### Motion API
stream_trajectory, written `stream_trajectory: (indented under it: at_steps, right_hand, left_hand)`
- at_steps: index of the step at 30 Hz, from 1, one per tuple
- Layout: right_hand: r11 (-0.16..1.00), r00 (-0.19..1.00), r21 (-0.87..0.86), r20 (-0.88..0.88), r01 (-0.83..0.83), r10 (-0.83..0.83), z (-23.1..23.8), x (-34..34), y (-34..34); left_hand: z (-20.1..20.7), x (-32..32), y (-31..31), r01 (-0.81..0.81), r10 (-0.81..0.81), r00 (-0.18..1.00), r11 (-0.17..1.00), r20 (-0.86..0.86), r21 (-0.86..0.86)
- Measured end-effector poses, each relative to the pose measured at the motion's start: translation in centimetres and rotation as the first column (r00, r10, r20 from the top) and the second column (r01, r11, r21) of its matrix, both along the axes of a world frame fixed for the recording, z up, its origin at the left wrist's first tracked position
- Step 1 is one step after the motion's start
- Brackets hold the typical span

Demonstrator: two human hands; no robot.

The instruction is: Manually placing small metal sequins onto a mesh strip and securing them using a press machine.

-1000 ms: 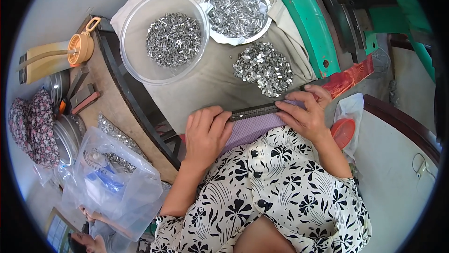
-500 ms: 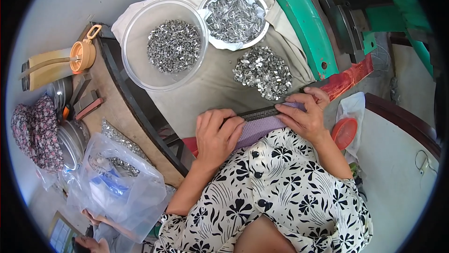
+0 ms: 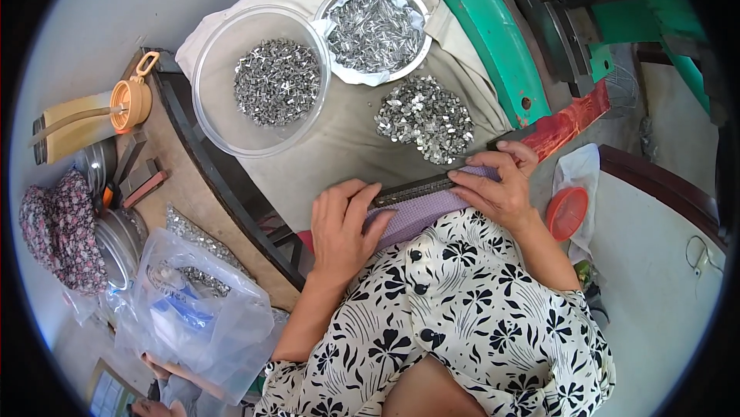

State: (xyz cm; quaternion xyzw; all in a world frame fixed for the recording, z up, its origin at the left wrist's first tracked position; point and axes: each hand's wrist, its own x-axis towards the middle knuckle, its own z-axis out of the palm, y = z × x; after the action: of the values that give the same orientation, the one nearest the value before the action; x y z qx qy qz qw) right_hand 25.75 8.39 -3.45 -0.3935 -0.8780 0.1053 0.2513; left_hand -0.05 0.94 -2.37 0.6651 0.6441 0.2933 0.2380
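A long dark metal bar [image 3: 412, 189] with a fine row of small pieces or notches along it lies crosswise before me. Under it and along its near side is a purple textured cloth [image 3: 420, 216]. My left hand [image 3: 339, 228] is curled at the bar's left end, fingertips at its far side and thumb over the cloth. The right end is pinched by my right hand [image 3: 501, 190], thumb on top and fingers behind. Just beyond the bar sits a loose pile of small shiny metal pieces [image 3: 425, 120] on a beige cloth [image 3: 308, 174].
A clear round tub [image 3: 212, 116] and a lined bowl [image 3: 424, 12] hold small metal parts. Green machinery [image 3: 478, 31] stands at the right, near a red basket [image 3: 566, 213]. Leftward are a plastic bag [image 3: 231, 324], a yellow-lidded bottle [image 3: 131, 105] and another person [image 3: 181, 394].
My left fingers have straightened a little and the thumb has moved away from them, uncovering more of the bar's left end. My right hand keeps its hold. The whole view has shifted slightly.
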Motion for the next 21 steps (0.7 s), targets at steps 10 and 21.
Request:
stream_trajectory:
  at_steps: [10, 21]
  right_hand:
    - [0.999, 0.999, -0.006, 0.005, 0.047, -0.047, 0.45, 0.48, -0.12]
    - [0.993, 0.999, -0.108, -0.005, 0.043, -0.044, 0.72, 0.03, -0.04]
  left_hand:
    - [-0.74, 0.10, 0.02, 0.028, -0.028, 1.000, 0.998, -0.012, 0.047]
    - [-0.70, 0.07, -0.30, -0.007, 0.007, 1.000, 1.000, -0.013, -0.012]
